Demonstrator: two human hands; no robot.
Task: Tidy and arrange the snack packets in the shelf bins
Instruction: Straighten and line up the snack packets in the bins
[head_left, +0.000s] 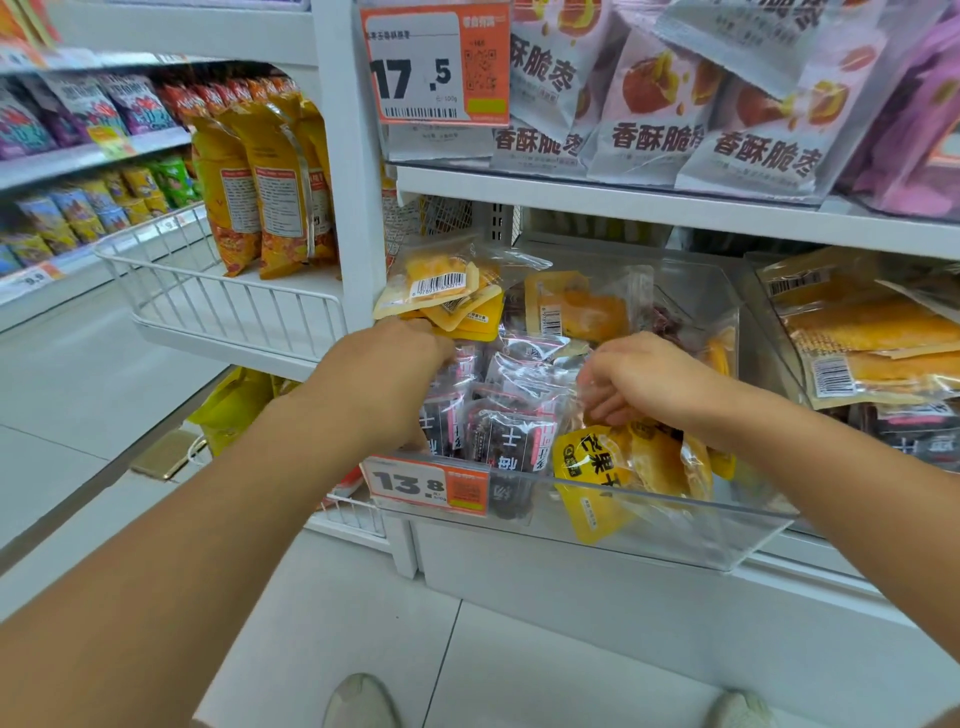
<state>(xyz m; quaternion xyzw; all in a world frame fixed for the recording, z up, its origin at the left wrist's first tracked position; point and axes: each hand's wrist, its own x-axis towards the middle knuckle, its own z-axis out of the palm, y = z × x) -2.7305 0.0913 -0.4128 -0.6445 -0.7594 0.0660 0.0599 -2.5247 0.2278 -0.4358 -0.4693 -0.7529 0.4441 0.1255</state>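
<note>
A clear plastic shelf bin (675, 525) holds mixed snack packets: dark plum packets (511, 436) in the middle and yellow dried-mango packets around them. My left hand (395, 364) reaches into the bin's left side and holds a stack of yellow mango packets (441, 296) raised above the plum ones; its fingertips are hidden behind the stack. My right hand (639, 379) is over the bin's right side, fingers curled, pinching the top of a yellow mango packet (597, 467) that stands against the front wall.
Another clear bin (769, 291) of mango packets sits to the right. The shelf above carries pale jujube packets (649, 114) behind a 17.5 price tag (436, 62). A 13.8 tag (426, 483) hangs on the bin front. A white wire basket (218, 301) juts out at left.
</note>
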